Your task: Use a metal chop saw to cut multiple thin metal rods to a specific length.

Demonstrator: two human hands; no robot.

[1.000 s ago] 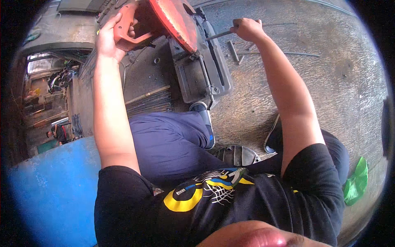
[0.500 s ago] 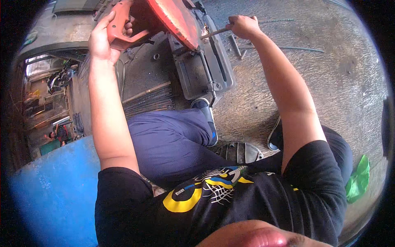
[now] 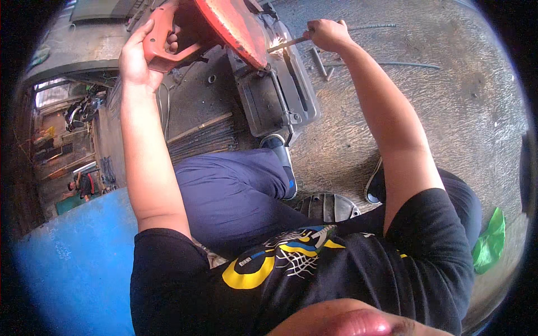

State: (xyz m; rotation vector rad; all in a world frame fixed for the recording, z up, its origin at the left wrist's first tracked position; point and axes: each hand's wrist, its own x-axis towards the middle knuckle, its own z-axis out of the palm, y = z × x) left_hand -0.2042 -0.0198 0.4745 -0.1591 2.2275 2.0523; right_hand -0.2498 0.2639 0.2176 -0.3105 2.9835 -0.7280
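Rebar (image 3: 290,43) has one end at the orange chop saw (image 3: 232,29), w/ sparks (image 3: 277,42) right there. I see R hand (image 3: 329,35) clenched round the bar, L hand (image 3: 137,64) wrapped on the saw's handle (image 3: 159,36). IMO: brace bar firm & level, press evenly, R fingers well clear of sparks. Blue panel's (image 3: 84,269) scrawl & T-shirt (image 3: 347,274) print: illegible on my remote feed.

A ribbed rod (image 3: 292,42), sparking near one end, slants over the grey-based orange saw (image 3: 232,32).

Left grip (image 3: 136,66) curled, right grip (image 3: 330,36) fisted; bare forearms (image 3: 147,151) outstretched.
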